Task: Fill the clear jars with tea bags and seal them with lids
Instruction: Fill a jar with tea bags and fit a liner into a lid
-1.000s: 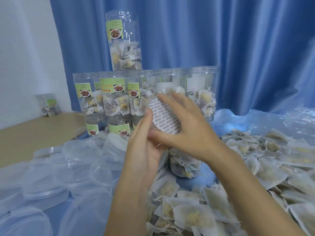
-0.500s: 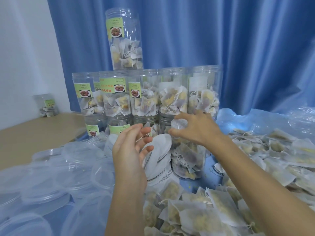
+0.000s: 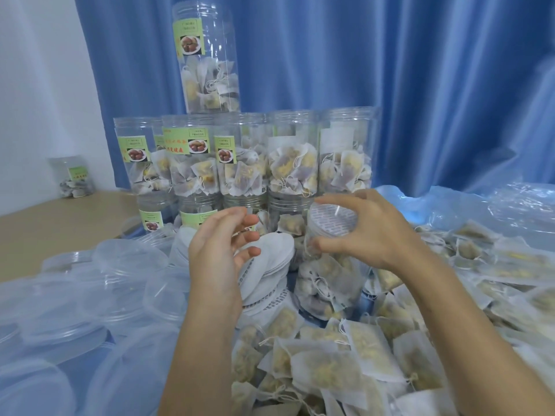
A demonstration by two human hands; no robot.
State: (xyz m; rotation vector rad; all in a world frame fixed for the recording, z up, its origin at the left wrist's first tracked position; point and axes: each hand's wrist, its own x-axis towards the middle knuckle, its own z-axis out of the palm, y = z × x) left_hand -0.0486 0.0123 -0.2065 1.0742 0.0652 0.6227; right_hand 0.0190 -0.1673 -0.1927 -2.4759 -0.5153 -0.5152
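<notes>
A clear jar packed with tea bags stands at the centre, among loose tea bags. A white printed seal disc lies on its mouth. My right hand grips the jar's top, with the thumb on the near side and the fingers curved over the far rim beside the disc. My left hand hovers to the left of the jar, fingers relaxed and holding nothing. It is just above a stack of white seal discs.
Several filled, labelled jars are stacked in tiers at the back, before a blue curtain. Several clear lids are heaped at the left. One small jar stands on the wooden tabletop far left. Tea bags spread to the right over plastic sheeting.
Both hands held the seal disc up before the camera. The right hand has brought it down onto the jar's mouth, and the left hand has let go and drawn back to the left.
</notes>
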